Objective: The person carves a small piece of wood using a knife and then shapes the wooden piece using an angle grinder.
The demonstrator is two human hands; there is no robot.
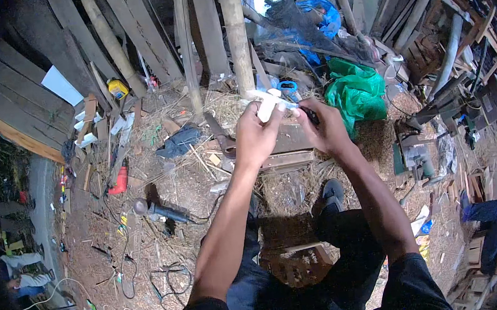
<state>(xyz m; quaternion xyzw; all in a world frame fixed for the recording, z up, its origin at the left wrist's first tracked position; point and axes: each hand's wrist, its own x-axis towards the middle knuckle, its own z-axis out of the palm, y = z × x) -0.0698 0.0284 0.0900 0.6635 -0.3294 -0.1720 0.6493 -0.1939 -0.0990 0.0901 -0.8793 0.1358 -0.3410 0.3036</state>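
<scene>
My left hand [256,135] is closed around a small white carved piece [267,108], held up in front of me. My right hand [328,126] grips a knife [310,115] by its dark handle, with the pale blade reaching toward the white piece. The far end of the blade merges with the bright piece, so I cannot tell whether they touch. Below both hands lies a wooden block [288,160] on the ground, between my feet and a wooden post.
An angle grinder [169,213] with a cord, a red tool [120,180] and dark cloth [180,142] lie left on shaving-strewn ground. A green plastic sheet [357,88] is bunched at right. Planks [141,31] lean behind. Other people [486,211] sit at both edges.
</scene>
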